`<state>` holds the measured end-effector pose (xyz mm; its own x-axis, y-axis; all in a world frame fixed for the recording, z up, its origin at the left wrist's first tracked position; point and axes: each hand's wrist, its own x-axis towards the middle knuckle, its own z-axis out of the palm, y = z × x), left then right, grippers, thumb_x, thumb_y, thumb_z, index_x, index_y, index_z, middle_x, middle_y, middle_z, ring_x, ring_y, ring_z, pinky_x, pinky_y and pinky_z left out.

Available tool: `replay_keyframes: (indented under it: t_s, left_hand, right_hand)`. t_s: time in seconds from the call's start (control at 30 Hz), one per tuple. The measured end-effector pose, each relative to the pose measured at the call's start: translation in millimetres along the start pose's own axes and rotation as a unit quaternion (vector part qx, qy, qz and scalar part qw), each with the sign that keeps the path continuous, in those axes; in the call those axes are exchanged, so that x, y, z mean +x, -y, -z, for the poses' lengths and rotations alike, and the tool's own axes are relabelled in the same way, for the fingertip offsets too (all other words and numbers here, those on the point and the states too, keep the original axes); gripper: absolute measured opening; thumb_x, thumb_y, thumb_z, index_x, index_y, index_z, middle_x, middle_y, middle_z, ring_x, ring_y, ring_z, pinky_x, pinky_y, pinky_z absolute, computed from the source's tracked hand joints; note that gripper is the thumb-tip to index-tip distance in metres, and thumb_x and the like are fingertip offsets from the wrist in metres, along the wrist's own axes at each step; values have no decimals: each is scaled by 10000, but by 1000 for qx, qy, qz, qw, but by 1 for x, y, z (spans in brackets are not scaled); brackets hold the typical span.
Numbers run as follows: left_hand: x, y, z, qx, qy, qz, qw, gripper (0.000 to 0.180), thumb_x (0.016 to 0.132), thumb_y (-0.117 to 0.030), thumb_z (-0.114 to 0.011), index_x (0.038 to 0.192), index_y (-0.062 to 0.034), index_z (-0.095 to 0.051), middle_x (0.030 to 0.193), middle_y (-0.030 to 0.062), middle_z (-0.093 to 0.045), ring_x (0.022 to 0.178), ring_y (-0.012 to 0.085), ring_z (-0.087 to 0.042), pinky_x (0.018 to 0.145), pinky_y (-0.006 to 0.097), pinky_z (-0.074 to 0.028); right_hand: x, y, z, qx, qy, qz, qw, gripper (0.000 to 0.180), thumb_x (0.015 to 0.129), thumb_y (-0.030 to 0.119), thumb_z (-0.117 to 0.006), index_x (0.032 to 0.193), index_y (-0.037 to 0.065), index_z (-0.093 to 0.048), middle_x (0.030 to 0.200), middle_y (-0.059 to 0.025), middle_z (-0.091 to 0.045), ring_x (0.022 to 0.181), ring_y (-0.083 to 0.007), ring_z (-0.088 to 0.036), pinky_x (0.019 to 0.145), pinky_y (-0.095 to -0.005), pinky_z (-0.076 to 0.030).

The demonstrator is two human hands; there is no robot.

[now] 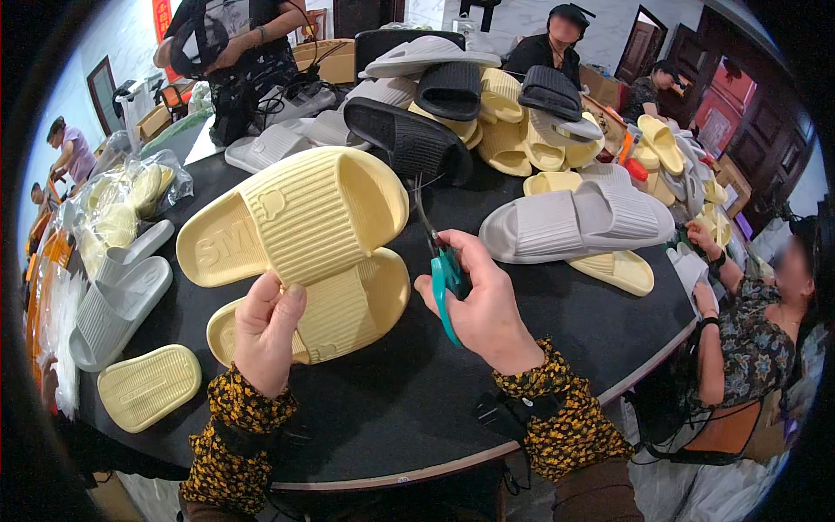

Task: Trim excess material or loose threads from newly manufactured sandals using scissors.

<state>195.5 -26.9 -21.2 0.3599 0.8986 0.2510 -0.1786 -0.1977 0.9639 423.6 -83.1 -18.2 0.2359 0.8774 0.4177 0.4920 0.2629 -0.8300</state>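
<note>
My left hand (268, 329) pinches the near edge of a pale yellow slide sandal (304, 217) at its ribbed strap, tilting it so the footbed shows. Just beneath it is a second yellow slide sandal (355, 304), partly hidden by the first and by my fingers. My right hand (487, 309) is wrapped round a pair of scissors (445, 283) with teal handles. The dark blades point away from me, between the yellow sandal's toe and a black slide sandal (409, 139). Whether the blades touch anything, I cannot tell.
Grey slide sandals (574, 217) lie to the right on the black table (417, 409). Loose sandals (122, 296) and plastic-bagged ones (117, 204) are at left. Piled sandals (504, 113) stand at the back. A co-worker (748, 322) sits at right; another person (252, 52) stands across the table.
</note>
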Motion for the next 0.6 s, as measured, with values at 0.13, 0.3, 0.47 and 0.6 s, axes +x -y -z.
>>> replay_keyframes:
  t_s: [0.13,0.3,0.47,0.6]
  left_hand:
    - [0,-4,0,-1,-1,-14,1000,313,951,-96,-461,1237,29,-486,1075,20,-579,909,44,-485,822,200,-383]
    - [2,-3,-2,-6,-9,-17,1000,316,950,-103,-464,1237,26,-489,1084,26,-577,911,45,-484,829,201,-379]
    - [2,-5,3,12,-14,-26,999,288,947,-91,-459,1204,28,-512,1036,7,-584,913,43,-490,819,204,-387]
    - [4,0,4,52,-12,-36,998,261,944,-86,-463,1170,27,-528,981,-6,-592,853,37,-492,774,196,-396]
  right_hand:
    - [1,3,0,-26,19,-10,999,462,770,172,-704,1148,14,-491,811,-155,-627,729,-229,-635,654,-334,-503]
    - [2,2,3,-37,14,2,999,438,774,160,-698,1136,11,-501,820,-162,-630,735,-234,-640,656,-331,-505]
    - [4,5,2,-15,23,9,1000,398,782,139,-688,1114,6,-513,789,-155,-633,714,-232,-644,647,-329,-504]
    - [2,-1,1,-12,-28,5,1000,375,780,113,-694,1098,0,-532,752,-135,-619,687,-156,-623,633,-296,-491]
